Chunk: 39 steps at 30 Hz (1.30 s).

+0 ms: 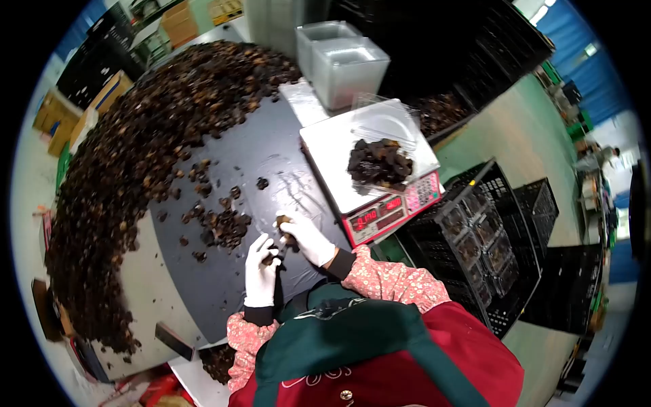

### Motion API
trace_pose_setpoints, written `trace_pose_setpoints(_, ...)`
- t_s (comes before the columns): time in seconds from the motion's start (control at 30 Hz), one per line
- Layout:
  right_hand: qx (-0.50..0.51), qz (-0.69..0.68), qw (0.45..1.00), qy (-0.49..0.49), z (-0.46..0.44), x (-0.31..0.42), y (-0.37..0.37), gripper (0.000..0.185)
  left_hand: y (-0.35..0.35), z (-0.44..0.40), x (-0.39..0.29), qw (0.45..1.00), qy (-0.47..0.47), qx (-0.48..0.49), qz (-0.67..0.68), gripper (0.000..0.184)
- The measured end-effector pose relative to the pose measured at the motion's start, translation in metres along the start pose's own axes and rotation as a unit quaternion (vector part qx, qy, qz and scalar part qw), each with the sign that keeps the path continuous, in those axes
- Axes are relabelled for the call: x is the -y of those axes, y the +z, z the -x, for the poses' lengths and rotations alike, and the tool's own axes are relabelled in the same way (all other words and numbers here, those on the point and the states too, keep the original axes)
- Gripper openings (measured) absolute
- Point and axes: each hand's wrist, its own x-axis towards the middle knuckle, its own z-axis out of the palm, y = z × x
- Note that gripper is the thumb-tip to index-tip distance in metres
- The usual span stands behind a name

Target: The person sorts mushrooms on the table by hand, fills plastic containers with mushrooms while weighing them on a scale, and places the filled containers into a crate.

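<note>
Both my hands wear white gloves and work over the dark grey table top. My left hand (259,273) has its fingers curled around a small dark brown, mushroom-like piece (270,258). Just right of it, my right hand (306,237) pinches a similar piece, lighter brown (284,220), between thumb and fingers. More dark bits lie under and between the hands, partly hidden. A small loose pile of the pieces (227,228) sits left of my hands, and one lone piece (262,183) lies farther up.
A large heap of dark pieces (156,122) curves along the table's far and left sides. On a red-and-white scale (332,163), a clear tray holds dark pieces (380,165). Clear plastic containers (349,68) stand behind it. A black crate (502,271) with filled clear boxes is at right.
</note>
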Motion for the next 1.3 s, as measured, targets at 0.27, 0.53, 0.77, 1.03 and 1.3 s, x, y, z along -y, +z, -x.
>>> trace_pose_setpoints(0.27, 0.07, 0.294, 0.937, -0.174, -0.008, -0.009, 0.024, 0.05, -0.017, 0.004, -0.02, 0.982, 0.029, 0.099, 0.159, 0.053)
trace_pose_setpoints(0.53, 0.078, 0.516, 0.743, -0.42, 0.031, 0.029, 0.06, 0.03, 0.018, 0.008, -0.02, 0.967, -0.01, 0.142, 0.21, 0.049)
trace_pose_setpoints(0.77, -0.22, 0.423, 0.807, -0.347, 0.053, 0.115, -0.023, 0.021, 0.04, 0.009, -0.003, 0.976, -0.074, 0.2, 0.035, 0.059)
trace_pose_setpoints(1.03, -0.258, 0.541, 0.733, -0.321, 0.035, 0.205, -0.169, 0.029, 0.036, 0.0, 0.013, 0.98, -0.087, 0.18, -0.019, 0.045)
trace_pose_setpoints(1.3, -0.371, 0.239, 0.846, -0.298, 0.086, 0.205, -0.226, 0.027, 0.061, -0.016, 0.01, 0.987, -0.042, 0.128, -0.09, 0.037)
